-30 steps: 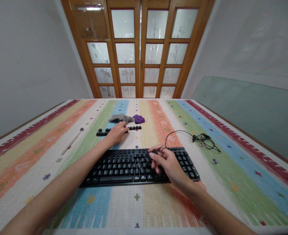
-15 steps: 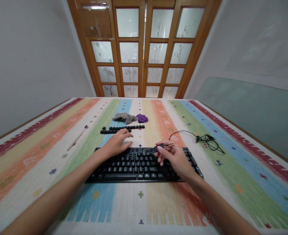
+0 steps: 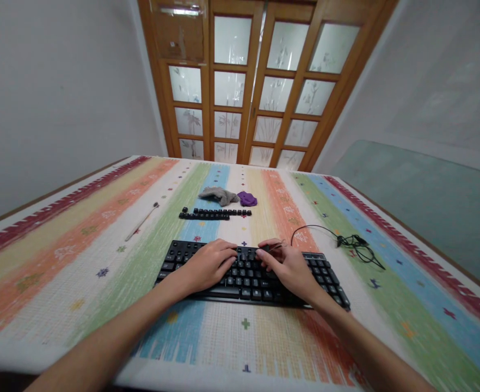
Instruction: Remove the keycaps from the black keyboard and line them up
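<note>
A black keyboard [image 3: 325, 272] lies on the striped tablecloth, with several keycaps gone from its upper rows. My left hand [image 3: 209, 265] rests over the keyboard's upper middle, fingers stretched toward the bare switches, thumb a little apart, holding nothing I can see. Close to its right, my right hand [image 3: 291, 269] pinches a wire keycap puller [image 3: 273, 247] with a dark handle. The puller's near end is at the keyboard's top row, partly hidden by the fingers. Beyond the keyboard, removed black keycaps [image 3: 211, 215] stand in two lines.
A grey cloth [image 3: 219, 195] and a purple cloth [image 3: 247, 198] lie behind the keycaps. At left is a thin brush [image 3: 142, 222] with a dark tip. The keyboard's coiled cable [image 3: 356, 243] lies at right on the tablecloth [image 3: 113, 305].
My left hand has moved from the keyboard's far edge, near the keycaps, back onto its upper rows. The puller in my right hand has come down to the keys. The view has shifted and tilted slightly.
</note>
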`<action>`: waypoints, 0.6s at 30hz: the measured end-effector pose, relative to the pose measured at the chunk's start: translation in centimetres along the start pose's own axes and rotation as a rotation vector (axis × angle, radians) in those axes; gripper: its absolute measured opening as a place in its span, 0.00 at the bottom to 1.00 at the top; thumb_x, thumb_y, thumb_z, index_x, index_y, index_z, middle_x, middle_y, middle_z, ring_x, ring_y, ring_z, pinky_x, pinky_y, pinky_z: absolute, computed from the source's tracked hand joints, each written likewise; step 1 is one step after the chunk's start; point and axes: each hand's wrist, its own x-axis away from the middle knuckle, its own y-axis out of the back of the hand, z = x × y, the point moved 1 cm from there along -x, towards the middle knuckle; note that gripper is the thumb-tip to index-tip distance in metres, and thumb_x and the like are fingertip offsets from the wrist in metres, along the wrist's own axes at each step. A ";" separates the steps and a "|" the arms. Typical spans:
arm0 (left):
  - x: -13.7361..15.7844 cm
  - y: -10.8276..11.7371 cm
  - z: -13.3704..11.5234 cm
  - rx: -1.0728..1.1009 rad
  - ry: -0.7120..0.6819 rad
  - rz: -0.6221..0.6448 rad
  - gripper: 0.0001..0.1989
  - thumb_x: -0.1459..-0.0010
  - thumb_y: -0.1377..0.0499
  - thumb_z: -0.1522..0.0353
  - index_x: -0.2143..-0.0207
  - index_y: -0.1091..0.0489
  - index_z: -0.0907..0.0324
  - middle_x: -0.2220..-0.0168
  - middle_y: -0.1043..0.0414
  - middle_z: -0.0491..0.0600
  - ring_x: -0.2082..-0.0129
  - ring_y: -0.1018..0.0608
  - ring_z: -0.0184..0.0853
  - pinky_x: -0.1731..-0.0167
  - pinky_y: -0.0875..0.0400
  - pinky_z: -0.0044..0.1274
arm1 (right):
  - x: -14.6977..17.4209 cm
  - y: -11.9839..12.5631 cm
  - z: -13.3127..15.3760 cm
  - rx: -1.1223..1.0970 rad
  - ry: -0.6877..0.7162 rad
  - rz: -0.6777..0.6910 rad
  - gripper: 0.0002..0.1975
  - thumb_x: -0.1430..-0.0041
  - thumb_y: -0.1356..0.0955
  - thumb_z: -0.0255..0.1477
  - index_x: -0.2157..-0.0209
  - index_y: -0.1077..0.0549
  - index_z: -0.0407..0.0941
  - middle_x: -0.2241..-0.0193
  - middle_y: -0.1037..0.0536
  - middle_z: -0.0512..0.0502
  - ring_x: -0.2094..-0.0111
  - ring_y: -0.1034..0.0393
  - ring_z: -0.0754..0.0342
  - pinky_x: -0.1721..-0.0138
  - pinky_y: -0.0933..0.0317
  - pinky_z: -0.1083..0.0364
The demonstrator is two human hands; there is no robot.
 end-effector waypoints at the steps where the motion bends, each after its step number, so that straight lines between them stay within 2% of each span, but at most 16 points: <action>1: 0.1 0.0 -0.1 -0.001 -0.001 -0.006 0.12 0.33 0.49 0.71 0.55 0.26 0.60 0.48 0.26 0.54 0.48 0.26 0.39 0.45 0.30 0.34 | -0.3 -0.1 -0.1 -0.041 -0.016 0.009 0.17 0.41 0.31 0.43 0.62 0.28 0.42 0.75 0.22 0.46 0.74 0.26 0.52 0.72 0.32 0.53; 5: 0.2 0.0 -0.4 -0.011 -0.004 -0.007 0.12 0.33 0.49 0.71 0.55 0.26 0.60 0.48 0.26 0.54 0.48 0.26 0.40 0.46 0.31 0.35 | -1.6 -0.7 -0.2 -0.139 -0.067 0.054 0.19 0.44 0.30 0.45 0.64 0.30 0.43 0.75 0.22 0.46 0.76 0.26 0.52 0.74 0.31 0.54; 8: 0.2 -0.1 -0.5 -0.020 -0.007 -0.006 0.12 0.34 0.49 0.71 0.55 0.26 0.60 0.48 0.26 0.54 0.48 0.26 0.41 0.46 0.31 0.36 | -2.0 -1.0 0.3 -0.087 -0.054 0.083 0.16 0.41 0.31 0.43 0.64 0.30 0.44 0.74 0.22 0.46 0.75 0.26 0.51 0.74 0.31 0.53; 13: 0.3 -0.3 -0.4 0.002 0.005 -0.025 0.12 0.34 0.48 0.71 0.52 0.27 0.60 0.48 0.27 0.55 0.48 0.26 0.42 0.46 0.30 0.37 | -1.9 -1.8 2.4 0.316 0.187 0.134 0.08 0.38 0.32 0.34 0.67 0.29 0.45 0.76 0.23 0.47 0.74 0.28 0.51 0.71 0.38 0.53; 15: 0.4 -0.5 -0.4 0.004 0.013 -0.023 0.12 0.34 0.48 0.71 0.52 0.28 0.61 0.48 0.27 0.55 0.48 0.26 0.42 0.46 0.30 0.36 | -1.9 -2.1 3.2 0.486 0.274 0.168 0.08 0.37 0.33 0.33 0.69 0.29 0.44 0.76 0.23 0.46 0.74 0.29 0.51 0.71 0.43 0.54; 18: 0.4 -0.6 -0.4 -0.010 0.016 -0.012 0.11 0.34 0.47 0.71 0.54 0.27 0.62 0.49 0.26 0.56 0.49 0.26 0.42 0.46 0.31 0.36 | -2.2 -2.5 4.0 0.648 0.323 0.221 0.09 0.36 0.33 0.33 0.70 0.28 0.44 0.75 0.23 0.43 0.74 0.30 0.50 0.73 0.48 0.54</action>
